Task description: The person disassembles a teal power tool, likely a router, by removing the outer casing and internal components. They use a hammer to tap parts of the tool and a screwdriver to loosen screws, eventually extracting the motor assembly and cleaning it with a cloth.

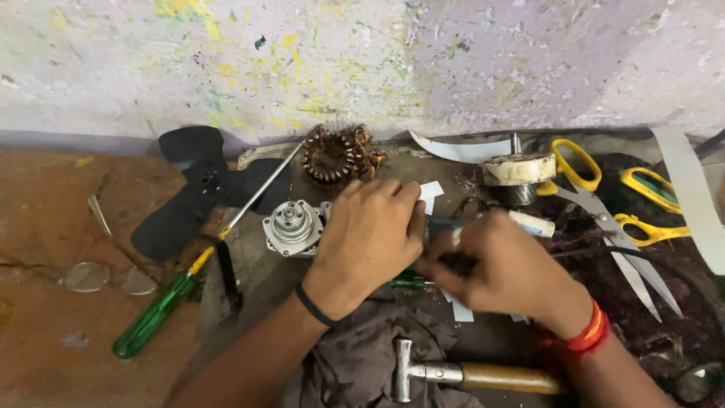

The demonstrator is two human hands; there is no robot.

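The paint-speckled wall closes off the far side just beyond both hands, so the only open room lies out past the left hand, on the bare brown counter. Out that way lie the black fan blade and the green-handled screwdriver, its long shaft running up toward the wall. Beyond the right hand, two yellow-handled scissors crowd the counter's far corner. A hammer rests on a dark cloth on the near side of the hands. Just beside the left hand sits a small silver motor housing. The left hand is curled, fingers pressed down together; the right hand pinches a small dark part that's too hidden to make out.
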